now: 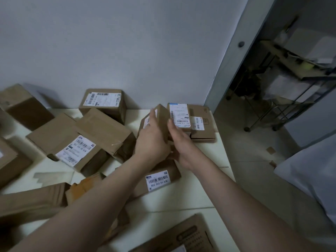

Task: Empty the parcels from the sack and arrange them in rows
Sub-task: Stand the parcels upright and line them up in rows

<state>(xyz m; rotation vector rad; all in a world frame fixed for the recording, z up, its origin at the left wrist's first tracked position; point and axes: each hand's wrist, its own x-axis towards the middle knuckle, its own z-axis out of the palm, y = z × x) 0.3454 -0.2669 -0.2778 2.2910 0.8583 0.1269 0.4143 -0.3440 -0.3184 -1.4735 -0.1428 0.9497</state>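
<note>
Several brown cardboard parcels with white labels lie on the pale floor by the wall. Both hands hold one small brown parcel [161, 115], tilted up on edge. My left hand [151, 140] grips its left face, fingers laid over a white label. My right hand [179, 142] grips its right side from below, thumb up along the edge. Just right of it stands a small labelled box [179, 114] on a flat carton [203, 128]. A labelled parcel [158, 179] lies under my wrists. The white sack [312, 171] lies slumped at the right.
A box [103, 102] stands against the wall, with two larger parcels [72, 144] lying askew in front of it. More cartons crowd the left edge and a printed flat box [183, 235] lies at the bottom. A metal trolley [283, 99] stands in the doorway at the right.
</note>
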